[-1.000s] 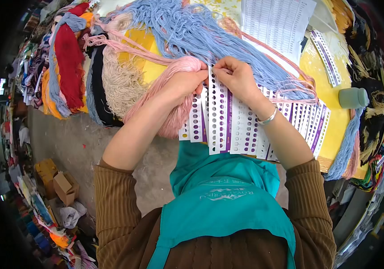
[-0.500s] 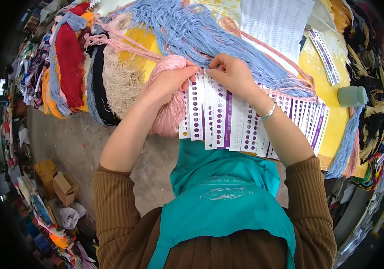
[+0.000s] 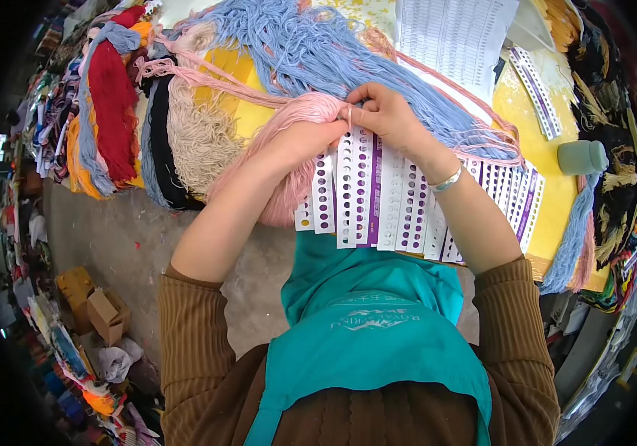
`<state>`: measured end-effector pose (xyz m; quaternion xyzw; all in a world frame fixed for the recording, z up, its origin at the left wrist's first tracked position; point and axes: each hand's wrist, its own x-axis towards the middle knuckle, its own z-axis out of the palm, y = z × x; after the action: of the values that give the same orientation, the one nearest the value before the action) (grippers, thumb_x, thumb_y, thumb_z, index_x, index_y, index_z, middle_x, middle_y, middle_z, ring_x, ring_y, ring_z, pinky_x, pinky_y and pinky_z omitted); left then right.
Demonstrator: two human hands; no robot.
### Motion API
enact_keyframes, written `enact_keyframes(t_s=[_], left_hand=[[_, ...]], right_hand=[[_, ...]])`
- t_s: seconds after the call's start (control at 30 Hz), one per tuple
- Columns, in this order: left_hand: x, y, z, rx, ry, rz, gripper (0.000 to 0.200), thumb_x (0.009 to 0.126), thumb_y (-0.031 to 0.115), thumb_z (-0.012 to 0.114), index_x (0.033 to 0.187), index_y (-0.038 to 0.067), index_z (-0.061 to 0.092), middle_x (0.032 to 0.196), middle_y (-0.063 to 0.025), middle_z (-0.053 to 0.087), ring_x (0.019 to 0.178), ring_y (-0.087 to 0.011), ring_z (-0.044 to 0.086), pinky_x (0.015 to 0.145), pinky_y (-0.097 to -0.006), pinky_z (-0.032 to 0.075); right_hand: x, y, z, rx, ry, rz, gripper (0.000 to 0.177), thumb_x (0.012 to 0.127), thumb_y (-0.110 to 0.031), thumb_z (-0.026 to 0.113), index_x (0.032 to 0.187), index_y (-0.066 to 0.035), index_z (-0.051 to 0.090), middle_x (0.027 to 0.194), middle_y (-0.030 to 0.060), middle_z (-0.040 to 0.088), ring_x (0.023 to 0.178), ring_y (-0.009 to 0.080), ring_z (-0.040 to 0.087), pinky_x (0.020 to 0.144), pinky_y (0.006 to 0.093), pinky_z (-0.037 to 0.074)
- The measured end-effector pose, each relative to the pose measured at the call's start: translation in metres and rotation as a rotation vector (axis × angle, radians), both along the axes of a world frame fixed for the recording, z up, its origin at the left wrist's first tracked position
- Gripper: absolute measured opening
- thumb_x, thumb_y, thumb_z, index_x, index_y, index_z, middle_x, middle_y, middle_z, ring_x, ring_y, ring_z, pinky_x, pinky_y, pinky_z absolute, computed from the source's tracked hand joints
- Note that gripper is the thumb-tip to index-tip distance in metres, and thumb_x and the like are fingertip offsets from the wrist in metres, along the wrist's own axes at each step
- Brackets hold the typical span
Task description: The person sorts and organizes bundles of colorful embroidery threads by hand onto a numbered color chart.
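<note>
My left hand (image 3: 317,137) is closed on the upper part of a pink thread bundle (image 3: 292,195), whose strands hang beside and beneath my wrist. Close to it, the thumb and fingers of my right hand (image 3: 391,120) pinch together at the head of the bundle, where a thin pale strand shows at the fingertips. Both hands meet above a row of white and purple punched thread cards (image 3: 366,195), laid overlapping along the table's front edge. Behind my fingers lies a long heap of light blue thread (image 3: 311,56).
Red thread (image 3: 112,111), black thread (image 3: 164,141) and beige thread (image 3: 196,111) hang over the table at left. A printed sheet (image 3: 452,44) lies at the back. One separate punched card (image 3: 536,93) and a grey-green jar (image 3: 583,157) are on the right.
My left hand has moved right toward my right hand, drawing the head of the pink bundle along over the cards. My right fingers stay pinched, with a pale strand now visible at them.
</note>
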<state>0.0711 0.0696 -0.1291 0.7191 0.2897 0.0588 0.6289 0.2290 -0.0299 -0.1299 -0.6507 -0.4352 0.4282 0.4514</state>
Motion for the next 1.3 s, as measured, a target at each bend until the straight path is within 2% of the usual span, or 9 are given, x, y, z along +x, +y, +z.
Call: enact_keyframes(t_s=[0.17, 0.27, 0.5, 0.67, 0.83, 0.93, 1.1, 1.23, 1.3], left_hand=[[0.007, 0.003, 0.026, 0.299, 0.100, -0.101, 0.012, 0.088, 0.018, 0.061, 0.087, 0.006, 0.063, 0.063, 0.0024, 0.053, 0.055, -0.0046, 0.046, 0.046, -0.0205, 0.036], [-0.014, 0.033, 0.018, -0.696, -0.083, 0.118, 0.011, 0.088, 0.017, 0.062, 0.080, 0.010, 0.058, 0.060, 0.0045, 0.046, 0.050, -0.0034, 0.041, 0.039, -0.0200, 0.031], [-0.128, 0.182, 0.059, -0.685, -0.254, 0.613, 0.021, 0.088, 0.014, 0.054, 0.068, 0.011, 0.048, 0.058, 0.0052, 0.042, 0.042, -0.0043, 0.035, 0.034, -0.0194, 0.025], [-0.155, 0.286, 0.044, -0.516, -0.637, 0.656, 0.022, 0.095, 0.019, 0.054, 0.104, 0.000, 0.058, 0.080, -0.0040, 0.060, 0.065, -0.0131, 0.056, 0.056, -0.0253, 0.046], [-0.105, 0.192, 0.066, -0.185, -0.450, 0.811, 0.050, 0.101, 0.026, 0.047, 0.140, -0.004, 0.038, 0.140, -0.0223, 0.047, 0.129, -0.0327, 0.046, 0.102, -0.0407, 0.042], [-0.103, 0.119, 0.088, -0.487, -0.690, 0.581, 0.049, 0.098, 0.028, 0.051, 0.134, -0.006, 0.046, 0.137, -0.0242, 0.049, 0.126, -0.0308, 0.050, 0.087, -0.0387, 0.051], [-0.153, 0.031, 0.127, -0.251, -0.852, 0.433, 0.056, 0.099, 0.029, 0.049, 0.142, -0.005, 0.037, 0.140, -0.0251, 0.046, 0.127, -0.0301, 0.049, 0.070, -0.0296, 0.052], [-0.203, 0.004, 0.127, -0.037, -0.749, 0.380, 0.059, 0.100, 0.032, 0.047, 0.147, 0.002, 0.029, 0.139, -0.0179, 0.051, 0.079, -0.0088, 0.059, 0.063, -0.0210, 0.047], [-0.203, -0.005, 0.103, 0.340, -0.451, 0.642, 0.042, 0.096, 0.022, 0.054, 0.133, 0.001, 0.052, 0.130, -0.0163, 0.057, 0.100, -0.0168, 0.055, 0.081, -0.0268, 0.044]], right_hand=[[-0.001, 0.001, 0.000, -0.094, -0.092, 0.000, 0.043, 0.089, -0.041, 0.064, 0.106, -0.002, 0.060, 0.072, 0.0056, 0.065, 0.065, 0.0126, 0.060, 0.062, 0.0289, 0.046], [0.000, 0.003, 0.000, -0.162, -0.193, 0.001, 0.042, 0.086, -0.041, 0.063, 0.107, -0.004, 0.060, 0.075, 0.0075, 0.068, 0.070, 0.0182, 0.065, 0.068, 0.0331, 0.049], [-0.002, 0.002, 0.014, -0.208, -0.362, 0.083, 0.029, 0.084, -0.021, 0.060, 0.108, -0.004, 0.057, 0.067, 0.0055, 0.065, 0.062, 0.0147, 0.060, 0.063, 0.0301, 0.046], [-0.003, 0.003, 0.006, -0.172, -0.478, 0.083, 0.031, 0.080, -0.019, 0.059, 0.108, -0.005, 0.058, 0.070, 0.0059, 0.066, 0.065, 0.0200, 0.063, 0.065, 0.0332, 0.048], [-0.008, 0.003, 0.008, -0.175, -0.543, 0.054, 0.033, 0.079, -0.019, 0.060, 0.109, -0.006, 0.059, 0.073, 0.0057, 0.067, 0.066, 0.0221, 0.063, 0.066, 0.0341, 0.048], [-0.009, 0.000, 0.006, -0.161, -0.550, 0.045, 0.033, 0.079, -0.019, 0.061, 0.110, -0.007, 0.059, 0.074, 0.0060, 0.067, 0.067, 0.0217, 0.064, 0.066, 0.0338, 0.049], [-0.019, -0.009, 0.013, -0.038, -0.556, 0.050, 0.029, 0.084, -0.018, 0.060, 0.111, -0.008, 0.060, 0.076, 0.0074, 0.067, 0.068, 0.0217, 0.065, 0.066, 0.0336, 0.050], [-0.054, -0.021, 0.026, 0.195, -0.605, 0.002, 0.023, 0.085, -0.016, 0.061, 0.106, -0.009, 0.063, 0.078, 0.0088, 0.068, 0.067, 0.0240, 0.065, 0.065, 0.0361, 0.051], [-0.069, -0.021, 0.027, 0.302, -0.626, 0.049, 0.020, 0.085, -0.016, 0.062, 0.103, -0.009, 0.064, 0.079, 0.0096, 0.068, 0.066, 0.0252, 0.065, 0.064, 0.0373, 0.052]])
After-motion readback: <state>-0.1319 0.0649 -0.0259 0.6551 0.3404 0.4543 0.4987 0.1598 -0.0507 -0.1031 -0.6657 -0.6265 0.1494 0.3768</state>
